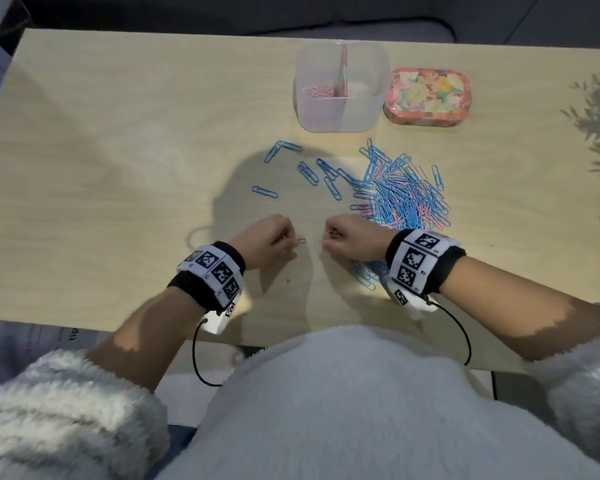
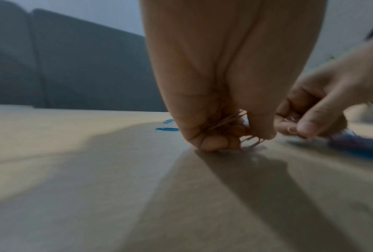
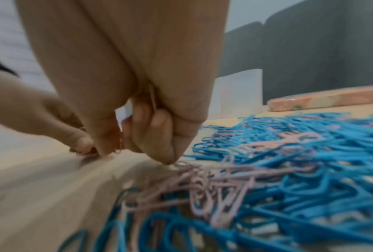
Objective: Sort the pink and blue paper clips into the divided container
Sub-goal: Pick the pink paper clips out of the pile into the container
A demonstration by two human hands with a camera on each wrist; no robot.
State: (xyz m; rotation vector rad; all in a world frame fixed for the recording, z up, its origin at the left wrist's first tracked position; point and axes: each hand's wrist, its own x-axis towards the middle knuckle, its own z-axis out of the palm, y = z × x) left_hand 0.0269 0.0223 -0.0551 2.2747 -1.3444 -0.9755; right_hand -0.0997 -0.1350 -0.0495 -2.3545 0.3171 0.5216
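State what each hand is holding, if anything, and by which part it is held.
Left hand grips a bunch of pink paper clips within its curled fingers. Right hand pinches pink clips too; the exact part gripped cannot be told.

Table [image 1: 118, 168]: container [image 1: 340, 116] at far side, right of centre; tin [image 1: 426, 97] just right of it, touching or nearly. Some clips [image 1: 317, 91] in container's left compartment. Clip pile [image 1: 400, 195] nearer than container; loose clips [image 1: 307, 172] left of pile. Left hand [image 1: 264, 239] and right hand [image 1: 352, 239] side by side at near edge of pile.
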